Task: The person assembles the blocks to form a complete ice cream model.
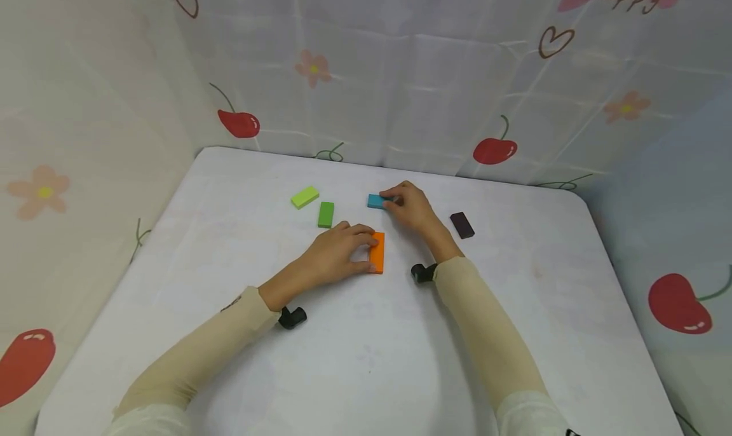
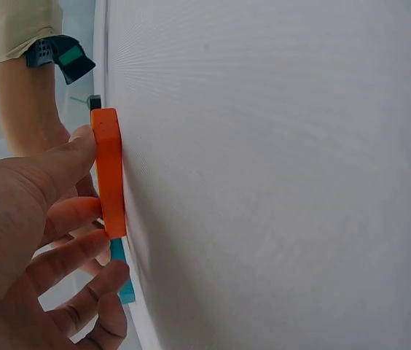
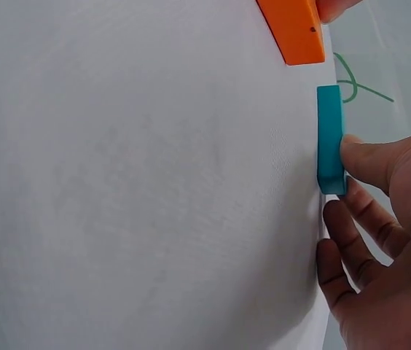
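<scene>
My left hand [image 1: 336, 255] pinches an orange block [image 1: 378, 257] by its ends, thumb at the near end and fingers toward the far one. In the left wrist view the orange block [image 2: 109, 175] appears long and flat-sided, low at the white surface. Farther back, my right hand [image 1: 413, 210] holds a blue block [image 1: 375, 201] between thumb and index finger at its right end. The right wrist view has this blue block [image 3: 329, 138] under the thumb, with the other fingers loosely bent beside it. A gap separates the two blocks.
On the white table [image 1: 366, 353] lie a lime block [image 1: 305, 197] and a green block [image 1: 326, 215], left of the blue one. A dark block [image 1: 462, 225] lies right of my right wrist. A printed curtain [image 1: 394, 80] hangs behind the table's back edge.
</scene>
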Demonstrator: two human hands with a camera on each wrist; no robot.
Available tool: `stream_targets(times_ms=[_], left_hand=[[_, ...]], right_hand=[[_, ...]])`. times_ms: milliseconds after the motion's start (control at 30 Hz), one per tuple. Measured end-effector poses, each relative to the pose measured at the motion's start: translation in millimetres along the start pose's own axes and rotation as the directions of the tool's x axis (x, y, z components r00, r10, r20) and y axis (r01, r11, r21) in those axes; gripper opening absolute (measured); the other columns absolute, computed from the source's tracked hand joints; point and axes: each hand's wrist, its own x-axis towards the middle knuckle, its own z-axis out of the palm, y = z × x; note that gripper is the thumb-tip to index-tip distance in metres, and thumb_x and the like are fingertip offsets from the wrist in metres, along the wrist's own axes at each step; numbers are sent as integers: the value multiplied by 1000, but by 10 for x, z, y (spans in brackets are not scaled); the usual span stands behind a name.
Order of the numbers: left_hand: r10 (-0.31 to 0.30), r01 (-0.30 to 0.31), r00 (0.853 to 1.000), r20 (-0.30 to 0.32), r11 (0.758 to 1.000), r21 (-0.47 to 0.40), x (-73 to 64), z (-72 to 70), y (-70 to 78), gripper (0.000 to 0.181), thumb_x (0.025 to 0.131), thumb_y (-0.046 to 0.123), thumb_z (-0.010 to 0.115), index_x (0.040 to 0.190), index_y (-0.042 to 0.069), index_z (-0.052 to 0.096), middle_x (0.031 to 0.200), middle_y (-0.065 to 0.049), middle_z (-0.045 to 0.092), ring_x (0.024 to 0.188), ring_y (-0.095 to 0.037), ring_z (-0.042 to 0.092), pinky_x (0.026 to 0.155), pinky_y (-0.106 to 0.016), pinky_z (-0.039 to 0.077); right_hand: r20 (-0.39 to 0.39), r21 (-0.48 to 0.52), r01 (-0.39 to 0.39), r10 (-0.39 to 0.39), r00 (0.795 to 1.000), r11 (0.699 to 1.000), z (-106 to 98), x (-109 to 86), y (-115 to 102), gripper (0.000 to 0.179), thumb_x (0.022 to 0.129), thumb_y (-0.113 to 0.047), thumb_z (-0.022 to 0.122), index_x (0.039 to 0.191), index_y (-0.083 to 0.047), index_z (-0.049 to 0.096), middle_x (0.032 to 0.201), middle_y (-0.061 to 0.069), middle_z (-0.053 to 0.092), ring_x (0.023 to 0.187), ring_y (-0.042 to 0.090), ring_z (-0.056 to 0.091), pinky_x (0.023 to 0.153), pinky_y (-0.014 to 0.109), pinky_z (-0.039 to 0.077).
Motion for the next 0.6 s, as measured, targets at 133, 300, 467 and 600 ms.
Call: stream_targets(times_ms=[133,300,467,600], left_hand=[[2,-2,1000,8,1000,-4,7,-5,10,56,82,60,70,126,26,65,141,8,55,107,-14,48,87,-30,48],[-8,8,1000,15,1000,-8,7,-19,24,56,82,60,70,126,25,65,140,9,55,108,-14,48,87,-30,48],[-11,11,1000,-1,1000,9,3,-25,38,55,81,60,71,125,26,67,139,10,57,107,-13,50,85,-27,47],[-11,11,1000,-3,1000,17,-6,-38,43,55,81,59,72,125,26,68,139,9,57,105,-13,49,84,-27,47]], right_hand=[[6,-3,-13,13,1000,1000,-16,0,-6,29,96,-25,64,124,-20,70,117,6,60,101,23,58,93,39,50],[8,-6,-18,18,1000,1000,-18,-1,-6,29,96,-25,65,124,-21,70,117,6,60,100,23,57,92,38,49],[-18,-5,2,-2,1000,1000,-8,-3,-6,28,94,-23,67,121,-19,72,110,6,61,95,22,56,86,36,47],[-35,20,14,-13,999,1000,3,-33,-7,25,93,-23,69,117,-18,73,106,5,62,95,21,57,87,36,48]])
